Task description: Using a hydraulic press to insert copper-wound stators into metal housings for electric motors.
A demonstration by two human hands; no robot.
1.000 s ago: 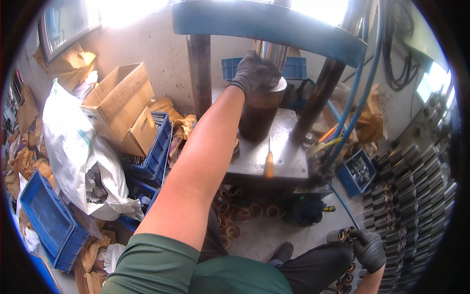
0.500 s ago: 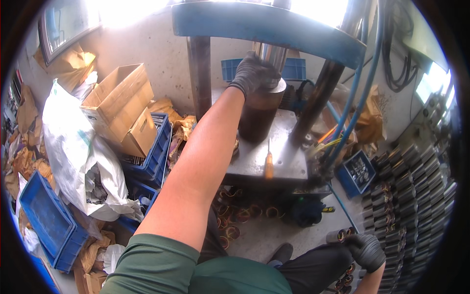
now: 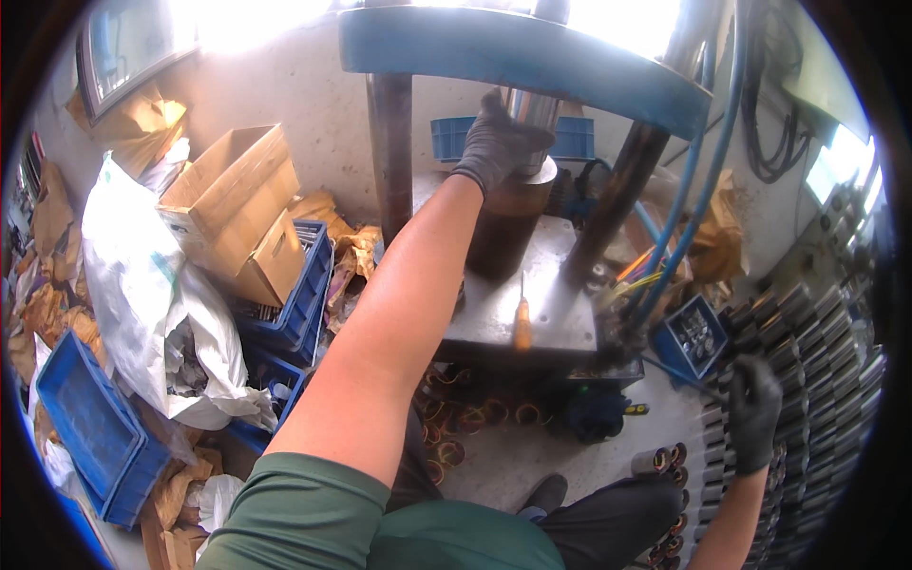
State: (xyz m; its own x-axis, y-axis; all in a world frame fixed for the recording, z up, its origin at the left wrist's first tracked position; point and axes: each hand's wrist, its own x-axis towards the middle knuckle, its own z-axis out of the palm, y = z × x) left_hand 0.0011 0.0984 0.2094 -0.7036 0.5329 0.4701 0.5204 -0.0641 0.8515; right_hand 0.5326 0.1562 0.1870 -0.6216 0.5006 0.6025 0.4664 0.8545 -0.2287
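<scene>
Cylinder (image 3: pixel 535 110) of shiny metal stands in the grasp of the left hand (image 3: pixel 499 144), which wears a dark glove; the thumb lies along its left side and the fingers wrap across its front, closed on it. Just below this hand is the pale top of a thick dark block (image 3: pixel 508 233), which rests on the metal table (image 3: pixel 559 318). Nearer the person than this hand, an orange screwdriver (image 3: pixel 522 328) lies on the table, its tip pointing away from the person. Above the hand crosses the blue beam (image 3: pixel 522 52); one pillar (image 3: pixel 389 152) rises to its left, another (image 3: pixel 617 199) to its right. Behind the hand sits a blue tub (image 3: pixel 575 139).

The right hand (image 3: pixel 757 413), gloved too, is well apart from the left, low on the right side. Its fingers are bent inward, and a thin rod (image 3: pixel 679 375) reaches its left side; whether they grip the rod cannot be told. Above and left of this hand is a blue bin (image 3: pixel 698 337) with small metal parts inside. To its right stand rows of metal tubes (image 3: pixel 836 366); below and left, near the knee, is a cluster of rings (image 3: pixel 654 462).
</scene>
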